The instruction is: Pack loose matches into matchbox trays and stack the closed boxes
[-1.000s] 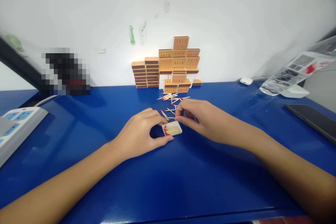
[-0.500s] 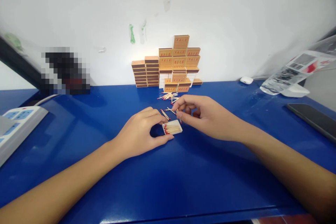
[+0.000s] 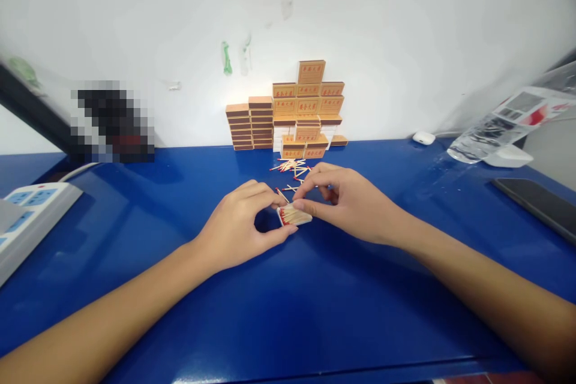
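While bracing an open matchbox tray (image 3: 306, 221) of matches (image 3: 291, 215) on the blue table (image 3: 270, 324) between thumb and fingers of the left hand (image 3: 243, 222), likely to prevent sliding, poised over one edge with the right hand (image 3: 342, 199) narrowed at thumb and forefinger; impossible to tell whether holding a match. Positioned near loose matches (image 3: 291, 165), apparently for short reach.

On the table (image 3: 279, 318) I see a tray (image 3: 305, 221) between left hand (image 3: 238, 222) and right hand (image 3: 346, 204), matches (image 3: 289, 214) inside; loose matches (image 3: 291, 165) beyond the hands, boxes (image 3: 308, 107) behind those, phone (image 3: 535, 207) well right, power strip (image 3: 45, 210) well left.
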A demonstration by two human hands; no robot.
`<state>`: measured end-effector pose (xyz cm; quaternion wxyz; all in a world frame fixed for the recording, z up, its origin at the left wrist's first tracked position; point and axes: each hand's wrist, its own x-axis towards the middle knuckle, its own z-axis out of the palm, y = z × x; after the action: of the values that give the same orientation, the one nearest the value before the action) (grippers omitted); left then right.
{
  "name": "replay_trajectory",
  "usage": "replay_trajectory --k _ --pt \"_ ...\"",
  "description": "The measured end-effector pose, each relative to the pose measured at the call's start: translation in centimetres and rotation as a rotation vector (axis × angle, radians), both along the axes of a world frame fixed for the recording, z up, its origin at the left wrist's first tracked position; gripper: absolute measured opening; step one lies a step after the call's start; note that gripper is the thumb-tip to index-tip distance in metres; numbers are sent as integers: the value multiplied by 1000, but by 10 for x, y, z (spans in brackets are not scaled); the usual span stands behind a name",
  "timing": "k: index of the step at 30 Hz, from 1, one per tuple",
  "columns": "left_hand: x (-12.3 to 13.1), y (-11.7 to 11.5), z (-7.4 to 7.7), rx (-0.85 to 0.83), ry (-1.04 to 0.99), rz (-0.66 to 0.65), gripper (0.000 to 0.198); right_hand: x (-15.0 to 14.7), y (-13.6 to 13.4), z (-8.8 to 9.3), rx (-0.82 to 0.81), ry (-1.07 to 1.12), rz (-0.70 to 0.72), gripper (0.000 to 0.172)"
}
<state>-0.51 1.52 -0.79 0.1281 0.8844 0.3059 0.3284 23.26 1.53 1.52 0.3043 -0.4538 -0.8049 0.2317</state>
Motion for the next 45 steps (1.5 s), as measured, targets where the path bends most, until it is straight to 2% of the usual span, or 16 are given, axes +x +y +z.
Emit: replay_trajectory --k 6,10,15,20,27,35,41,45 --pt "2 -10 6 -187 74 -174 23 -12 15 -13 17 -119 -87 18" --pt "4 -15 6 -222 81 -178 24 -28 21 -20 66 -228 -93 15" --pt "5 -15 8 -223 88 -185 23 -24 20 -12 0 -344 -45 12" --pt "3 -14 8 -217 96 -151 22 -3 17 -5 -73 -393 3 16" --pt "0 -5 4 -173 108 -32 23 24 16 2 -141 -305 30 23" --pt "0 -2 2 -160 107 39 22 24 14 9 -169 -336 57 22" --pt "-1 -3 2 -166 111 30 23 30 17 5 -197 -369 49 18" --pt "-1 -2 2 -157 110 24 23 32 20 1 -151 -366 48 17"
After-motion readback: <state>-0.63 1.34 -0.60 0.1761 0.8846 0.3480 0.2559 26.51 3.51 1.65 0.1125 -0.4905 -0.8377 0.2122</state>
